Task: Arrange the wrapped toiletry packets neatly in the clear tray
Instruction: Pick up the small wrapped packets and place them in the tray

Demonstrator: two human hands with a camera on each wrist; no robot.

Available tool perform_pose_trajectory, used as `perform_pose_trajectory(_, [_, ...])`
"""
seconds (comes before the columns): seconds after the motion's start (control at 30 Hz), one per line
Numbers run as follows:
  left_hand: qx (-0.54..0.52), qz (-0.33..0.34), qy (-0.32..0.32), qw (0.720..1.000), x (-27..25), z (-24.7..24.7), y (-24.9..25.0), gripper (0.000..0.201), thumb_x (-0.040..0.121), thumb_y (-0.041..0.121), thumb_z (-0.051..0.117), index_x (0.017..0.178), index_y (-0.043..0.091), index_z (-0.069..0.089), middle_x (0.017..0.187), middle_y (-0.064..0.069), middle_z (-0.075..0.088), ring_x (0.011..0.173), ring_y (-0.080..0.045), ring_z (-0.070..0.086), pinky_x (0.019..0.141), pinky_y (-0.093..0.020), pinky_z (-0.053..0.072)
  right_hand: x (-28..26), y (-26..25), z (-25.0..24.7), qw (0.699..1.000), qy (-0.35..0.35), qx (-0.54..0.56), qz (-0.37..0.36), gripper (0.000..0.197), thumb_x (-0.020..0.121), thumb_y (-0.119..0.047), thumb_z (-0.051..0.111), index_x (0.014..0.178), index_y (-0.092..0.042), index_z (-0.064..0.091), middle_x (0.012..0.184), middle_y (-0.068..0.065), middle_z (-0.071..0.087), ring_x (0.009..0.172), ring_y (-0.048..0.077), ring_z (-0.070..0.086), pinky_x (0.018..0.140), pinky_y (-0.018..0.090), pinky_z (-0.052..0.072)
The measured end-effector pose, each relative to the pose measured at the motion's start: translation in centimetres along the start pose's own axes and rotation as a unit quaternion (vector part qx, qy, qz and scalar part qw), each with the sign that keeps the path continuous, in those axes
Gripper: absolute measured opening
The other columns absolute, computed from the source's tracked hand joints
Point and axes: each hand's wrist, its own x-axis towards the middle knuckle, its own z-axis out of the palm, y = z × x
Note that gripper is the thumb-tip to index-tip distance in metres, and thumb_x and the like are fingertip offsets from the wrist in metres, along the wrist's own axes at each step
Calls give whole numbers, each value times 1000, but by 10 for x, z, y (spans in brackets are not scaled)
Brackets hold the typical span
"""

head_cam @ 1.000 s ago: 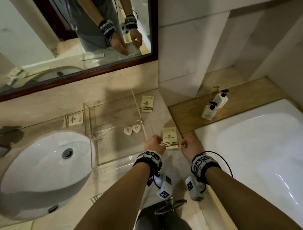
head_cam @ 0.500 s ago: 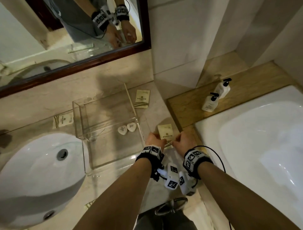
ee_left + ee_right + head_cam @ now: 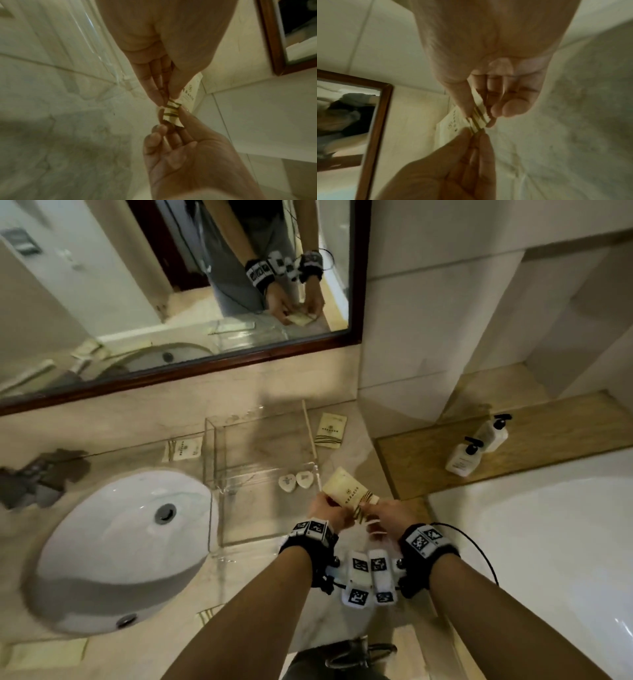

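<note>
A cream wrapped packet [image 3: 347,489] with dark stripes at one end is held tilted above the counter, just right of the clear tray's [image 3: 310,436] front corner. My left hand [image 3: 330,506] and right hand [image 3: 375,508] both pinch its striped end. The left wrist view shows the left hand [image 3: 167,101] and the right hand [image 3: 169,125] meeting on the packet [image 3: 188,94]. In the right wrist view the right hand [image 3: 478,119] pinches the stripes of the packet [image 3: 452,125]. Two white heart-shaped pieces [image 3: 294,481] lie in the tray. Other packets lie behind the tray's right side [image 3: 330,429] and to its left [image 3: 183,449].
A white sink [image 3: 113,542] is set in the counter left of the tray. A bathtub [image 3: 548,542] fills the right side, with two pump bottles [image 3: 476,446] on its wooden ledge. A framed mirror [image 3: 171,285] hangs behind. Another packet [image 3: 209,614] lies near the counter's front edge.
The packet lay flat on the counter between my hands. Both hands closed in on it, took hold of its near end, and lifted it off the counter.
</note>
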Motion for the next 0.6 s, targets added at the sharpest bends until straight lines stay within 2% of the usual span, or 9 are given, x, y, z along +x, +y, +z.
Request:
perform_pose_trajectory(0.03, [-17,7,-4,1000,-7,-8,1,31,87,-9,59,118,-4,55,100,-19,66,76,-25,64,63,-33,55,-2,-5,7,1000,-20,-4,-14,15,93,-14,60,102,-2,62,73,10,58,55,19,50,47,26,41])
perform_pose_trajectory(0.1, [-47,21,6,999,-12,-24,-1,27,90,3,63,116,2,56,87,-9,65,67,-20,62,56,-31,53,0,-11,21,997,-43,-38,-49,8,93,-11,59,99,-6,62,74,9,60,55,18,52,49,27,43])
perform_pose_trajectory(0.17, [-56,33,61,996,-14,-46,-5,27,89,16,67,113,6,58,87,-9,65,65,-20,62,52,-29,52,3,-15,35,991,-60,-95,-68,12,93,-14,60,104,-10,62,81,8,66,57,18,57,51,28,47])
perform_pose_trajectory(0.23, [-40,33,121,991,-12,-73,-13,23,88,23,69,105,8,62,91,-12,68,69,-22,66,55,-31,55,4,-15,50,980,-82,-162,-78,14,92,-18,62,105,-14,63,86,7,70,59,16,61,51,27,49])
perform_pose_trajectory(0.3, [-1,25,155,988,-8,-98,-18,21,88,25,68,97,6,67,92,-14,71,71,-23,67,64,-35,59,7,-18,64,970,-91,-209,-89,9,90,-18,63,100,-17,65,81,4,70,56,14,59,48,25,48])
perform_pose_trajectory(0.37, [51,27,168,984,-4,-120,-19,24,88,25,69,97,4,72,84,-12,71,66,-20,66,67,-35,60,13,-25,78,965,-78,-230,-102,6,88,-16,66,93,-14,69,73,4,68,51,15,55,48,26,46])
perform_pose_trajectory(0.43, [105,32,165,980,5,-136,-19,22,87,28,69,95,8,74,79,-8,71,65,-18,65,68,-34,60,18,-34,88,963,-48,-240,-109,5,85,-19,69,83,-14,71,72,7,68,52,16,54,50,27,45])
perform_pose_trajectory(0.5, [138,27,150,979,17,-149,-18,23,88,32,67,96,12,74,80,-6,72,69,-18,67,73,-34,61,26,-43,97,963,7,-244,-113,8,83,-22,72,77,-16,71,74,8,70,54,16,57,51,27,47])
perform_pose_trajectory(0.6, [157,19,107,982,38,-159,-9,29,90,34,63,104,11,73,91,-11,74,77,-21,66,80,-34,58,36,-54,108,951,80,-274,-121,13,84,-19,70,79,-7,74,74,11,70,59,20,60,57,28,50])
